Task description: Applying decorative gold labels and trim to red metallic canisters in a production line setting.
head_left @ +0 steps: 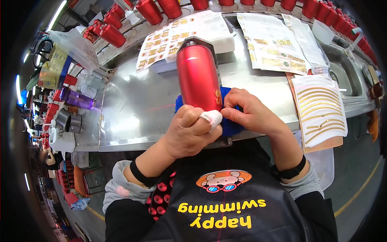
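Observation:
A shiny red metal bottle [197,72] lies in front of me, its threaded neck pointing away, with a dark angular stand [214,52] behind it and a blue cloth [230,128] beneath. Small gold decals [218,97] show low on its right side. My left hand [191,131] is closed in a fist against the bottle's near end. A white cloth [213,117] with pinkish marks wraps one of its digits, close to the decals. Thumb and forefinger of my right hand [252,112] are pinched together at the bottle's right edge; anything between them is too small to make out.
Sheets of gold decals [173,36] lie over a white tray at the back. More decal sheets [274,48] are at the right, near curved gold strips on white paper [320,109] and a sink [346,72]. Red bottles [149,11] line a conveyor; a purple bottle [78,99] stands left.

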The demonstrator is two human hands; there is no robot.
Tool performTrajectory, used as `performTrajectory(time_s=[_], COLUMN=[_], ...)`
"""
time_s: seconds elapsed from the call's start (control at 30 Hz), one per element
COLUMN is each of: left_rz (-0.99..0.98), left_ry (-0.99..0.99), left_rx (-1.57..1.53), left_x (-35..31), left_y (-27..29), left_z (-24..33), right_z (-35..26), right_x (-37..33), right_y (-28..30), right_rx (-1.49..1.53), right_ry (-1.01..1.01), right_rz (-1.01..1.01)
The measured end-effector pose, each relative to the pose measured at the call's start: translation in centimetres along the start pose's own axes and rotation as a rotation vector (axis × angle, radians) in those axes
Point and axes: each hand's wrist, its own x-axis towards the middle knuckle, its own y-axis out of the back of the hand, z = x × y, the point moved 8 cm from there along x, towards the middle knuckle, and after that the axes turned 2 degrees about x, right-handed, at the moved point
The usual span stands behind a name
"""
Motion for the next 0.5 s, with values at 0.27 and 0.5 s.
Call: performTrajectory(time_s=[0.27, 0.5], left_rz=[0.124, 0.063], left_ry=[0.394, 0.699], left_rx=[-0.040, -0.316], left_x=[-3.2, -4.2], left_y=[0.6, -0.6], left_z=[-2.0, -3.6], right_z=[-1.2, -2.5], right_x=[-0.9, -0.9], right_y=[0.2, -0.3], right_rx=[-0.050, -0.143], right_ry=[0.171, 0.274], right_rz=[0.171, 0.243])
